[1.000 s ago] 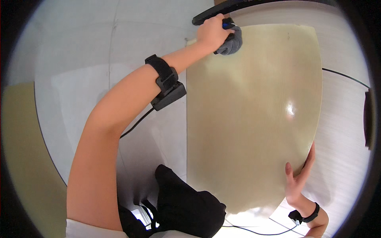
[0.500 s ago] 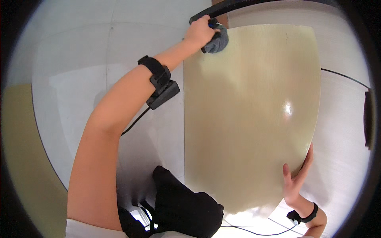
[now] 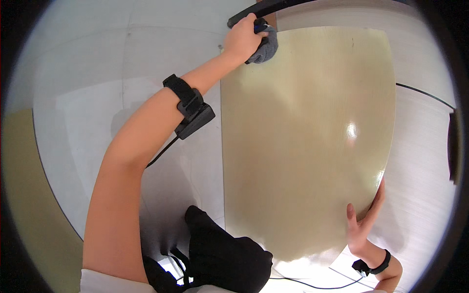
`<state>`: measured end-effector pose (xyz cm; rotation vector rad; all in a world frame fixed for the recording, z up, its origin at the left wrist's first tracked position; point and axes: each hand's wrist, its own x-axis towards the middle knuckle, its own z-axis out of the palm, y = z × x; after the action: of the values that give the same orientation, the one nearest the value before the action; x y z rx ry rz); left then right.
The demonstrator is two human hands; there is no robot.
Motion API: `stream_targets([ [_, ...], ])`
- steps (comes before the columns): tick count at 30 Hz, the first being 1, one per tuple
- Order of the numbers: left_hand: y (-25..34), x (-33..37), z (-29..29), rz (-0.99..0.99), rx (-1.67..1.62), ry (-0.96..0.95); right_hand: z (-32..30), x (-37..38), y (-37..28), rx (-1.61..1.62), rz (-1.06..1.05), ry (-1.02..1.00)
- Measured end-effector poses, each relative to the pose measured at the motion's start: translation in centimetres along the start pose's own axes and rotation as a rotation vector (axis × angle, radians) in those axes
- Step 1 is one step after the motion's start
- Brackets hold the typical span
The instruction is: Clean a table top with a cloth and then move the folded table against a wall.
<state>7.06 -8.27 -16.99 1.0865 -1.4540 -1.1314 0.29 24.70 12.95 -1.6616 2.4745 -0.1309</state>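
A large, glossy, pale wood-coloured board (image 3: 303, 146) fills the middle of the view, its right edge bowed by the lens. At its far left corner my left hand (image 3: 242, 40) is closed round a bunched dark grey cloth (image 3: 266, 47), which lies against the board's surface. Part of the cloth is hidden by the fingers. Lower down on the right, my right hand (image 3: 362, 227) grips the board's edge, thumb on the face and fingers wrapped round the side, their tips out of sight.
A black bar (image 3: 264, 10) runs beyond the board's far edge. Pale floor tiles (image 3: 78, 136) lie to the left. Black wrist devices (image 3: 194, 117) with cables sit on both my arms. My dark-clad leg (image 3: 224, 259) shows at the bottom.
My left hand and the grey cloth appear slightly farther left and up, as does the board's left edge. The right hand keeps its grip on the board.
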Motion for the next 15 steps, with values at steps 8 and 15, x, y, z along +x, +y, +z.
stream_targets([
  [8,-5.8,-1.7,0.8,-0.052,0.078,-0.019,-0.1,-0.1,0.1,-0.008,-0.013,-0.007],
  [15,-5.9,-1.4,-0.6,-0.304,0.474,-0.18,-0.8,0.0,-0.1,-0.023,0.021,0.018],
])
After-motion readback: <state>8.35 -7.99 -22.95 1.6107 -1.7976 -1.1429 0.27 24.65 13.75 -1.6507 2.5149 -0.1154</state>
